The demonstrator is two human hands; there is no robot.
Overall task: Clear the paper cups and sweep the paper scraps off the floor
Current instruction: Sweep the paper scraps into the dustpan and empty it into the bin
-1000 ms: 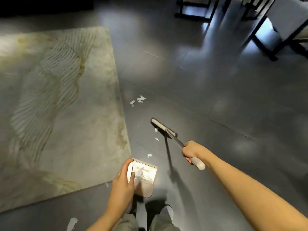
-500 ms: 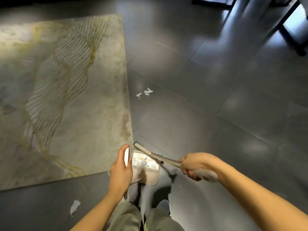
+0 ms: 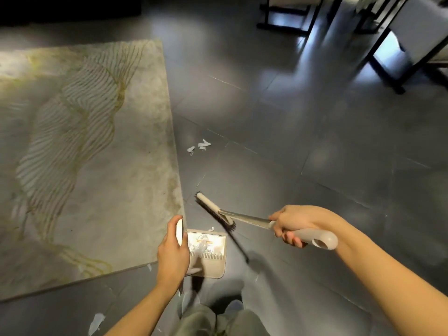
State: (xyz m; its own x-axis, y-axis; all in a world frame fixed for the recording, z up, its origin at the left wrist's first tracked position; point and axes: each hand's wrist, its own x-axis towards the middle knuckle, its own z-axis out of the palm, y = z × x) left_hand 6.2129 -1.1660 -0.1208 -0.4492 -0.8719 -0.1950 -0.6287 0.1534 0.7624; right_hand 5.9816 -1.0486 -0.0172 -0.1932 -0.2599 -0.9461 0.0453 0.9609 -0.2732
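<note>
Since half a second ago the brush [image 3: 215, 211] has swung up off the mouth of the dustpan [image 3: 213, 265]. It now hangs just above and to the right of it, bristles facing down and left, its shadow a dark streak on the floor [image 3: 315, 141] beside the pan. From my remote seat I see paper scraps [image 3: 202, 242] lying inside the dustpan near its front lip, with one small piece at the lip itself. A pair of scraps [image 3: 200, 146] lies on the tiles farther out, near the rug's right edge and well apart from the pan. A lone scrap [image 3: 96, 321] lies at the bottom left, and a tiny scrap [image 3: 149, 267] sits just off the rug's near corner.

The right hand [image 3: 294, 225] grips the brush's pale handle, fingers curled round it, the end with its hanging hole sticking out past the palm. The left hand [image 3: 172, 254] holds the dustpan by its upright handle, thumb along the white grip. The pan sits low in front of the knees [image 3: 218, 318]; I cannot tell whether it touches the floor. The rug [image 3: 84, 154], pale with gold wavy lines, fills the left. Dark furniture legs [image 3: 281, 28] stand at the top right.
</note>
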